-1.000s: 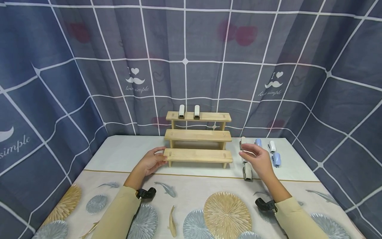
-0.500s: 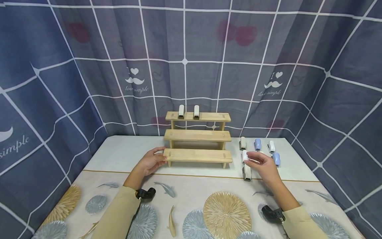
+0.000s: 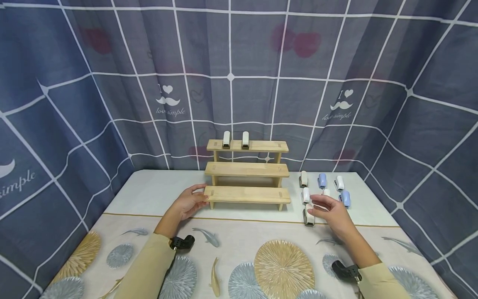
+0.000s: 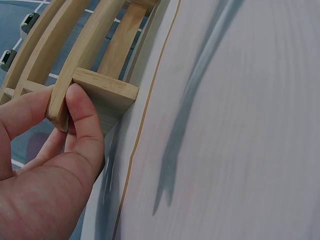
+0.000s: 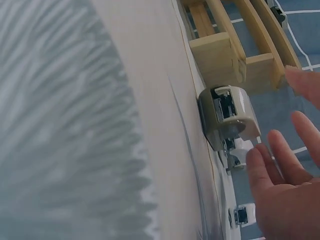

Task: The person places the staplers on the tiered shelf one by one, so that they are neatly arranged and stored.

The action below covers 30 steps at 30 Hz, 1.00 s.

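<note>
A three-tier wooden display rack stands at the middle of the table. My left hand pinches the left end of its lowest shelf board; the left wrist view shows thumb and fingers on either side of that end. To the right, my right hand hovers beside a beige mini stapler, the nearest of the group. In the right wrist view its fingers are spread apart by the beige stapler, holding nothing. A white mini stapler lies just behind. Two white mini staplers stand on the top shelf.
Behind the right hand are another beige stapler, blue staplers and a white one; one more is partly hidden by the fingers. A grey-blue checked curtain encloses the back and sides. A patterned cloth covers the table front.
My right hand has moved down toward the near beige stapler, uncovering the far beige and white ones. The left hand keeps its place on the rack.
</note>
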{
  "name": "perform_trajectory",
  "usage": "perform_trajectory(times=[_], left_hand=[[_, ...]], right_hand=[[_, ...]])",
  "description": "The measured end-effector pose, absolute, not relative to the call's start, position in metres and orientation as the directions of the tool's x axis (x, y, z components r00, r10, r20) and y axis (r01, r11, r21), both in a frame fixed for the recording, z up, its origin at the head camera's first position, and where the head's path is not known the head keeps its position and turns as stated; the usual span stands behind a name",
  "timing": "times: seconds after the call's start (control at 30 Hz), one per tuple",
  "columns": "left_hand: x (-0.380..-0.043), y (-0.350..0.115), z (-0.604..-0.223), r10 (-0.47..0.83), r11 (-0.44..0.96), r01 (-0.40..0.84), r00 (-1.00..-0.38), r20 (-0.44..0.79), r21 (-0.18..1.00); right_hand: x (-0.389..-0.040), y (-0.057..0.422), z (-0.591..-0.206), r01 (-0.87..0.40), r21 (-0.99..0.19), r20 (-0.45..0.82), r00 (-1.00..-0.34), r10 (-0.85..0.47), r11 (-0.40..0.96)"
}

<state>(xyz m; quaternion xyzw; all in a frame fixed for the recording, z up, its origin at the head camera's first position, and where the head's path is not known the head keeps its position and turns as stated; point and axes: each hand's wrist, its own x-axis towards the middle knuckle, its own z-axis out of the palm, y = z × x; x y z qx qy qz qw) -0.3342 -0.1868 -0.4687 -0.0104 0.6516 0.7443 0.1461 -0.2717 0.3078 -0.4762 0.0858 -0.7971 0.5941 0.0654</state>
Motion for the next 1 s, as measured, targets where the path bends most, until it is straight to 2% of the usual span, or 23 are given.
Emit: perform_trajectory(times=[0.4,1.0], left_hand=[[-0.3352,-0.1884,-0.4708,0.210,-0.112,-0.219,-0.959,-0.192,0.969],[-0.3348,-0.1887,-0.4706,0.209,-0.100,-0.217,-0.959,-0.193,0.971]], right_hand=[[-0.2679,0.3137,-0.4741,-0.121,-0.950,0.077,-0.984,-0.158,0.288],[-0.2736,0.3179,-0.4767,-0.134,-0.941,0.042,-0.957,-0.286,0.310]])
